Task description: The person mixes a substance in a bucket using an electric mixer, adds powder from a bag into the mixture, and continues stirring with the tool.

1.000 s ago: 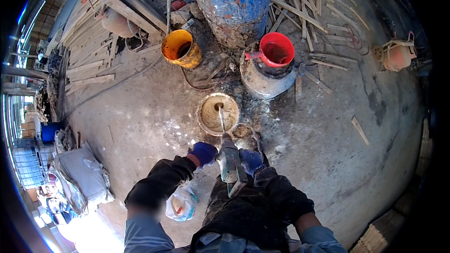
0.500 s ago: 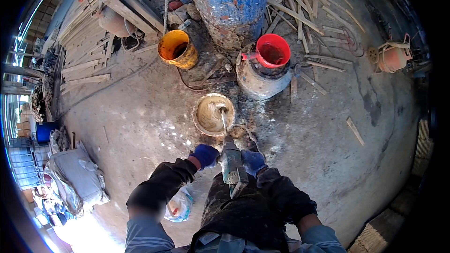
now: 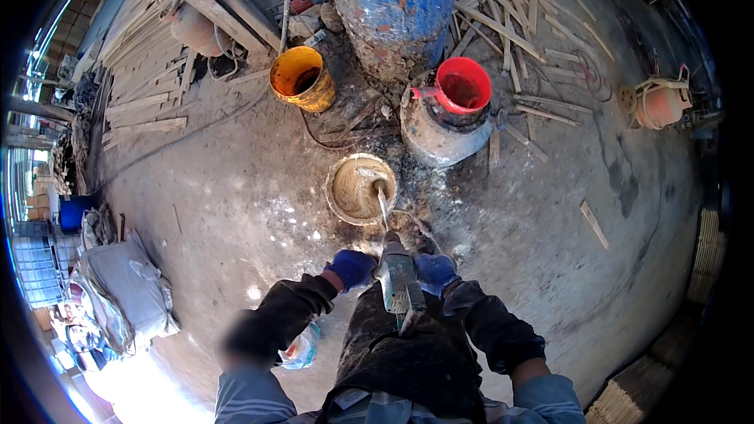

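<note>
Between my two hands is a green power mixer [image 3: 400, 276], its shaft pointing away from me into a round bucket [image 3: 333, 202]. Thick beige paste [image 3: 355, 188] fills the bucket and shows swirl marks around the shaft. My left hand [image 3: 353, 268], in a blue glove, is closed on the mixer's left side. On the other side my right hand [image 3: 434, 272], also gloved in blue, is closed round the grip. The mixer's body hides part of the fingers, and the paste covers the lower end of the shaft.
Beyond the bucket stand a yellow bucket [image 3: 312, 97], a red dipper [image 3: 463, 86] on a pale rounded container [image 3: 448, 141], and a tall blue drum [image 3: 393, 8]. Wood strips [image 3: 510, 23] litter the floor behind. A plastic bag [image 3: 301, 347] lies near my left leg; a cable trails by the bucket.
The mixer has shifted slightly right and its shaft sits a little differently in the paste. Both hands stay on it. The whole view has moved a little.
</note>
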A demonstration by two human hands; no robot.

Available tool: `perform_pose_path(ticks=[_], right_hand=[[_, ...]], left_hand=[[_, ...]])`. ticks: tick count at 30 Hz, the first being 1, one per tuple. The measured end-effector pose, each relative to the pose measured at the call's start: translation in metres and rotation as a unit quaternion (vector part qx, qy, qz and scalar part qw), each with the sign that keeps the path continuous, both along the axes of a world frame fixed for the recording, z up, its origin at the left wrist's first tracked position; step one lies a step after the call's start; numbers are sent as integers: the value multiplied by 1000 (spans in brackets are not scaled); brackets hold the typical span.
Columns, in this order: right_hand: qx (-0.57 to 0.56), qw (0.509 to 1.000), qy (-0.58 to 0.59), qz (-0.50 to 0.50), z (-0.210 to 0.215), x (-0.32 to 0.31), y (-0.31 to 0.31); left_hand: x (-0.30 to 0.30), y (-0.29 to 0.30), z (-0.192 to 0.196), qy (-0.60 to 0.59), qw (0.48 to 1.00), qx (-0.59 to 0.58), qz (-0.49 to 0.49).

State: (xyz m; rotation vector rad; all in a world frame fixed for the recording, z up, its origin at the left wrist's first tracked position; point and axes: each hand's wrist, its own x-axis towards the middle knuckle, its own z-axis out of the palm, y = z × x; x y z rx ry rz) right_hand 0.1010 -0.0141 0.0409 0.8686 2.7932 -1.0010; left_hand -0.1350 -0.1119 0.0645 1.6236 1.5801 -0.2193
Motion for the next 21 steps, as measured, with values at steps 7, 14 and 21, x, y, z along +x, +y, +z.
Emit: perform_pose_path(ticks=[7, 14, 21], right_hand=[[-15, 999, -11, 30, -4, 2, -1], [-40, 997, 34, 48, -23, 2, -20], [-63, 995, 65, 33, -30, -8, -32]], left_hand=[[7, -7, 14, -5, 1000, -8, -5], [6, -29, 8, 16, 998, -56, 16], [-4, -33, 14, 21, 996, -83, 2]])
